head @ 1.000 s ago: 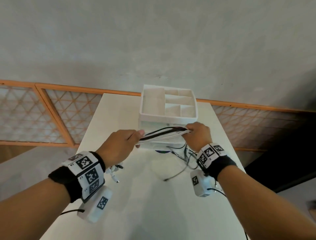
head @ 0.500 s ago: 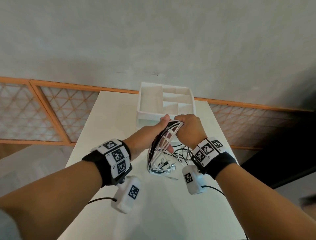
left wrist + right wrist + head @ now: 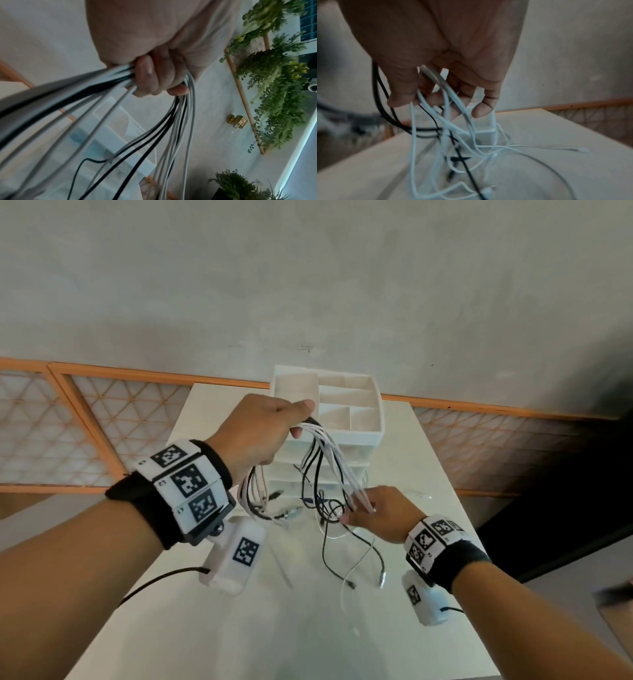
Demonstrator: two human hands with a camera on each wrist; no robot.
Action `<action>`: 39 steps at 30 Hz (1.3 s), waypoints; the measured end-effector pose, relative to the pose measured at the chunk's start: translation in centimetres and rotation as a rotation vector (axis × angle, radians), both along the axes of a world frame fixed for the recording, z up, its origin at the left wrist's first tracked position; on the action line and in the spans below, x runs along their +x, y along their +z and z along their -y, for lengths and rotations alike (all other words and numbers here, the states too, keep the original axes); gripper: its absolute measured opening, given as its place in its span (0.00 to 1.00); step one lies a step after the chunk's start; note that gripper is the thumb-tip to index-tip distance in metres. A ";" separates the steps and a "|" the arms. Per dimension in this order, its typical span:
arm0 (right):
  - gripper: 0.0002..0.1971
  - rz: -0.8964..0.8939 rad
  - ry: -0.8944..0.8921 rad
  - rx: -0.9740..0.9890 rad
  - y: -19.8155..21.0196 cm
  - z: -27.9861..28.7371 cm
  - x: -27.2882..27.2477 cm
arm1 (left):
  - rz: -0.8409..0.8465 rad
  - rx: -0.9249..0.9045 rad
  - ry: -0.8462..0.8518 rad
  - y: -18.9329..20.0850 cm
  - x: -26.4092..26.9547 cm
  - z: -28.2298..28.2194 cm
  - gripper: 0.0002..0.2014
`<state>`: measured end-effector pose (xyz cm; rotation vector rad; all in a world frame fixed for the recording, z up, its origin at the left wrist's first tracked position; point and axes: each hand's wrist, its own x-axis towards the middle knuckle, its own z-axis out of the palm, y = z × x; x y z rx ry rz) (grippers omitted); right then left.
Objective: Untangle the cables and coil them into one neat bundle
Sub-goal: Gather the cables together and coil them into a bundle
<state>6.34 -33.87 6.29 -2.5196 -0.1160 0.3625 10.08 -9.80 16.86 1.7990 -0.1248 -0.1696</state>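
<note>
Left hand (image 3: 260, 433): raised above the table (image 3: 424, 460), fingers (image 3: 145, 70) curled tight round the folded top of the cables (image 3: 325, 460), a mixed lot of white and black leads gathered at one point; held high, it seems, so that the strands hang free on both sides of the fist and their crossings show. Right hand (image 3: 380, 513): lower and nearer the table, fingers bent loosely with several white leads running between them and a black one looping past the thumb side (the wrist view is blurred, so whether this is a firm pinch or only a combing hold cannot be told with certainty); it reads as a guiding grip, letting strands slide through rather than clamping them. Cables, lower part: beneath the right hand the leads are still crossed and looped, and loose ends with plugs trail onto the table surface. A second, shorter fall of strands hangs under the left wrist. Judgement: untangling is in hand and the coil is not yet formed; the tangle below the right hand is the part most likely to snag if pulled hard. Surroundings: a white compartmented organiser (image 3: 376, 436) stands at the far end of the table, just behind the hanging cables, holding none of them.
</note>
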 end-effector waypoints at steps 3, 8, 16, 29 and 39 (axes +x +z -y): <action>0.20 0.041 -0.126 -0.166 0.5 1.1 0.9 | 0.032 0.105 -0.005 0.2 -0.2 -0.6 0.23; 0.04 0.634 -0.549 0.089 5.0 3.6 2.1 | 0.069 0.313 0.121 -0.1 0.0 -2.0 0.24; 0.12 -0.037 -0.305 -0.359 -3.2 4.1 1.1 | 0.105 -0.133 0.209 1.7 1.1 -2.0 0.23; 0.12 0.413 -0.747 0.813 6.1 4.5 3.6 | 0.047 0.316 0.191 -2.7 0.6 0.0 0.26; 0.06 0.916 -0.411 0.630 10.1 2.8 1.9 | -0.166 0.260 0.281 -5.2 1.3 -1.7 0.21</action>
